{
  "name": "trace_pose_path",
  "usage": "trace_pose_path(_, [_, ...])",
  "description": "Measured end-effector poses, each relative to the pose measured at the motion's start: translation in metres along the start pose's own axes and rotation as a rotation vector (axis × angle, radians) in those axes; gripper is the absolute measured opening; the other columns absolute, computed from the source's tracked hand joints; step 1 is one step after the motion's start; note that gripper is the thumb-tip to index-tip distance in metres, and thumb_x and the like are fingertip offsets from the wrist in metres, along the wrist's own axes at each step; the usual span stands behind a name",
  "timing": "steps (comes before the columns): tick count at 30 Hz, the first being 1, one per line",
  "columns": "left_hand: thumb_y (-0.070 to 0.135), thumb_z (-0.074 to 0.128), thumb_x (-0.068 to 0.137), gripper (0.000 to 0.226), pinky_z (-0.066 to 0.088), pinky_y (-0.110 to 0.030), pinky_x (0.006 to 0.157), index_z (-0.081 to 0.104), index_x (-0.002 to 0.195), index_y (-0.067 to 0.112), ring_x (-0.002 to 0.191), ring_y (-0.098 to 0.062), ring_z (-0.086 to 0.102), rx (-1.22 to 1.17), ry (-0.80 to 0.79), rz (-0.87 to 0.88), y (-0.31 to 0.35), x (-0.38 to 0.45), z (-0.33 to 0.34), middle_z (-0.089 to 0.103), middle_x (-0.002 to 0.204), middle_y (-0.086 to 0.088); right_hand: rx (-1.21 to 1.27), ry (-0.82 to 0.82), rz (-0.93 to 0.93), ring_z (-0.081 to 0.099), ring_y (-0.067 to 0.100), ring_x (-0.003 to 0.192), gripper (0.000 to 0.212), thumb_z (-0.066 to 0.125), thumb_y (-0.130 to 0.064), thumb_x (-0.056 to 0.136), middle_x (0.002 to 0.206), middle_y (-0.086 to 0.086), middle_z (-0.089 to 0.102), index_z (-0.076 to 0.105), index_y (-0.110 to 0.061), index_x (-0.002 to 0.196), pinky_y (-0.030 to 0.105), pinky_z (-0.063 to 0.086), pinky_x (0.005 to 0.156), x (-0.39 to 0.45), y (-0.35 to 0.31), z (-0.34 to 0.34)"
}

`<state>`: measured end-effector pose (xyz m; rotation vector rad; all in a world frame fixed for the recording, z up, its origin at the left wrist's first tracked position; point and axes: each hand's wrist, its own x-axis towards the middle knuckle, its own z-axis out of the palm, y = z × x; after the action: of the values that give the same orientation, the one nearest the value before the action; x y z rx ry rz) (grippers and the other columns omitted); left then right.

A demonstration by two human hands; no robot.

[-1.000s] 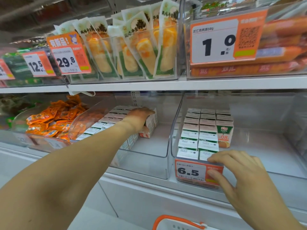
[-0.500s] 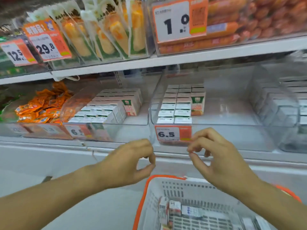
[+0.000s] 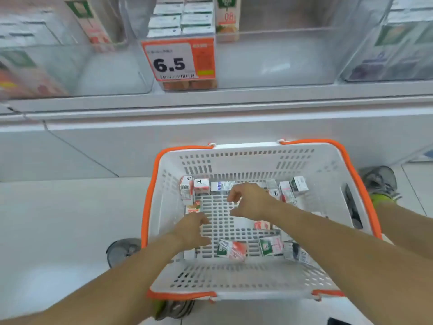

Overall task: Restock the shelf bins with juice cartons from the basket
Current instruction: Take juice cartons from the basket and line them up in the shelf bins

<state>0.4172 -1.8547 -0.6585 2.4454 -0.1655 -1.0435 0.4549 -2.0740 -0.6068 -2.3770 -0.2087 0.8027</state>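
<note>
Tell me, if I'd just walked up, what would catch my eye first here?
Probably the white basket with the orange rim on the floor, low in the middle, with small juice cartons scattered over its bottom. Both bare hands reach down into it: the left hand near its left side, the right hand at its middle. Above, an orange 6.5 price tag stands out on a clear shelf bin.

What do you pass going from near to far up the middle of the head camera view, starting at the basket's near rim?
Basket near rim → carton lying on the basket floor → left hand → right hand → cartons along the basket's far wall → shelf edge → 6.5 price tag → cartons in the bin.
</note>
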Motion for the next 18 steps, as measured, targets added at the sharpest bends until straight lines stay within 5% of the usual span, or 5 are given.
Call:
trace_pose_path(7, [0.023, 0.079, 0.081, 0.058, 0.040, -0.026, 0.099, 0.053, 0.132, 0.019, 0.121, -0.022, 0.050, 0.112, 0.042, -0.062, -0.022, 0.011, 0.033, 0.047, 0.131, -0.005, -0.075, -0.323, 0.104, 0.056, 0.024, 0.115, 0.066, 0.087, -0.031, 0.072, 0.129, 0.004, 0.054, 0.056, -0.016, 0.128, 0.033, 0.048, 0.093, 0.016, 0.041, 0.098])
trace_pose_path(13, [0.006, 0.065, 0.085, 0.057, 0.041, -0.036, 0.101, 0.049, 0.137, 0.022, 0.123, -0.028, 0.041, 0.398, -0.016, -0.061, -0.030, 0.025, 0.018, 0.046, 0.133, -0.004, -0.223, -0.275, 0.041, 0.056, 0.022, 0.106, 0.060, 0.083, -0.028, 0.072, 0.117, 0.000, 0.056, 0.055, -0.021, 0.125, 0.035, 0.049, 0.089, 0.016, 0.055, 0.122])
trace_pose_path(18, [0.004, 0.068, 0.087, 0.044, 0.045, -0.028, 0.093, 0.057, 0.126, 0.018, 0.114, -0.022, 0.054, 0.270, -0.004, -0.113, -0.021, 0.040, 0.022, 0.055, 0.129, -0.007, -0.166, -0.162, 0.094, 0.061, 0.022, 0.089, 0.048, 0.078, -0.031, 0.072, 0.103, 0.001, 0.064, 0.056, -0.022, 0.114, 0.031, 0.053, 0.072, 0.019, 0.067, 0.099])
